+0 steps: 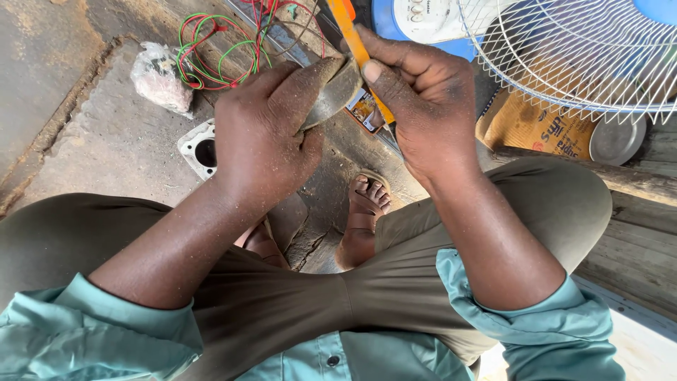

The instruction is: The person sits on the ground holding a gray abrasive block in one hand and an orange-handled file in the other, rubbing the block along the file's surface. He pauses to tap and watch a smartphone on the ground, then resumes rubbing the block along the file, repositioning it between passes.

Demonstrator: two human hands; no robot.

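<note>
Sleeves: teal cuffs (99, 317) filled the bottom corners of the frame, rolled back from both forearms, with olive trousers (296, 296) stretched across the lap between them.
Left hand: the left hand (264, 137) sat at centre frame, fingers and thumb wrapped tight around a curved grey metal piece (335, 92), which it gripped by the lower left end.
Metal piece: dusty and dished, it rose from the left fist toward the upper right, its free edge touching the tool just above centre frame.
Right hand: the right hand (423, 106) was clenched around an orange-handled tool (356, 42), thumb pressed flat along the handle.
Tool axis: the handle ran from the top centre down and to the right, through the fist; its working tip was hidden behind the fingers and could not be made out.
Key relation: the metal piece lay just left of the right fist, the tool crossing its upper edge, both hands almost touching; the right was the nearer to the contact point.
Feet: sandalled feet (367, 212) rested on the cracked ground below the hands.
Surroundings: red and green wires (211, 49) coiled at upper left beside a crumpled plastic bag (159, 77), a white fan guard (564, 56) filled the upper right, and a white square bracket (197, 148) lay left of the wrist.
</note>
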